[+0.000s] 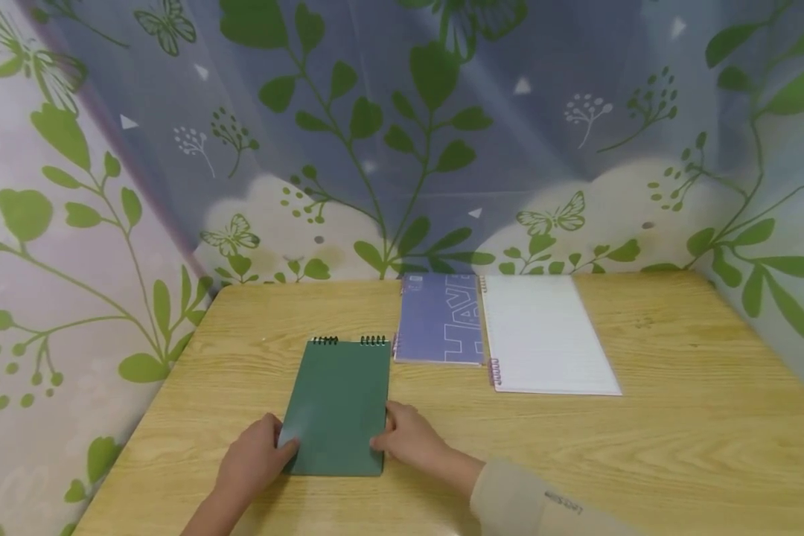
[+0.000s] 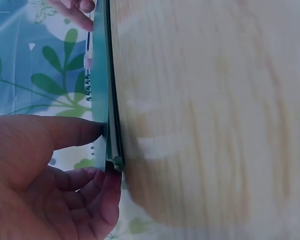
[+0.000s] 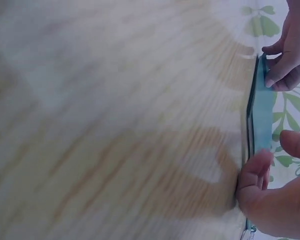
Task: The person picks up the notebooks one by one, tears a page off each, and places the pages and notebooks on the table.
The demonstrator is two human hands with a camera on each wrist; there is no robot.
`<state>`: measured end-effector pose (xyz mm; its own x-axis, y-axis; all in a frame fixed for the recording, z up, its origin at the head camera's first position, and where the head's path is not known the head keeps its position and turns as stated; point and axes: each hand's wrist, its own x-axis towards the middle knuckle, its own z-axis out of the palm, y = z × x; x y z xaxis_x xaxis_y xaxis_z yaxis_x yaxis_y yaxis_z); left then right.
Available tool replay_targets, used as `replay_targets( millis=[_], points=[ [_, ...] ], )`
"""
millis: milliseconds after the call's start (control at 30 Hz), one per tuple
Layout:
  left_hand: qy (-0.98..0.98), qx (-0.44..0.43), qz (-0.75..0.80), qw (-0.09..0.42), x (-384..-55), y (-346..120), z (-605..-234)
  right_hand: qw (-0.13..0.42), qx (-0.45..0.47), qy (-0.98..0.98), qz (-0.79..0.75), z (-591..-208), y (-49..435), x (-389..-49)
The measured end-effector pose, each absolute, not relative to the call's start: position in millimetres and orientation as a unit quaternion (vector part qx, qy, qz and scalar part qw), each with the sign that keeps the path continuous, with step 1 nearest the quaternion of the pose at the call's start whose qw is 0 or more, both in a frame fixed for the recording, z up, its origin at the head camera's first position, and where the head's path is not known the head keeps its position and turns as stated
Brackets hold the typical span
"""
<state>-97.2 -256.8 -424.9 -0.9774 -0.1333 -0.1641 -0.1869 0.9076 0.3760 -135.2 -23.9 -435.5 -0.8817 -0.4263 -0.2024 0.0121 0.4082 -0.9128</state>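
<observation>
A green notebook (image 1: 338, 406) with black wire rings along its far edge is at the front left of the wooden table, its plain cover facing up. My left hand (image 1: 251, 458) holds its left edge near the front corner, thumb on the cover and fingers curled beneath, as the left wrist view shows. At the opposite edge, my right hand (image 1: 412, 439) grips the side with its fingers curled against it. The right thumb reaches over the cover in the head view; in the right wrist view the thumb (image 3: 294, 144) stands a little off it.
Behind and to the right lies a purple notebook (image 1: 435, 320) with white outlined letters. Beside it is a ring-bound pad (image 1: 546, 335) showing a white page. Patterned cloth (image 1: 402, 149) hangs along the table's back and both sides. The table (image 1: 677, 447) has a light wood grain.
</observation>
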Motion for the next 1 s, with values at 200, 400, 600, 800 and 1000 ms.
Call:
replay_targets(
  millis=[200, 400, 600, 800, 1000],
  points=[
    [0.962, -0.081, 0.244, 0.09, -96.6, -259.0, -413.5, 0.218, -0.033, 0.772, -0.596, -425.7, -26.8, -131.1],
    [0.909, -0.091, 0.391, 0.115, -104.6, -265.1, -400.1, 0.212, -0.1, 0.81, -0.537, -422.9, -22.9, -128.3],
    [0.831, -0.075, 0.545, 0.078, -115.3, -267.8, -379.6, 0.029, -0.325, 0.905, -0.274, -425.0, -15.0, -130.8],
    [0.849, -0.023, 0.526, -0.038, -140.0, -268.0, -378.5, -0.076, -0.291, 0.897, -0.324, -402.8, -18.7, -147.9],
    [0.922, 0.034, 0.37, -0.106, -173.5, -270.2, -401.4, -0.08, -0.27, 0.881, -0.38, -375.5, -24.6, -166.6]
  ],
)
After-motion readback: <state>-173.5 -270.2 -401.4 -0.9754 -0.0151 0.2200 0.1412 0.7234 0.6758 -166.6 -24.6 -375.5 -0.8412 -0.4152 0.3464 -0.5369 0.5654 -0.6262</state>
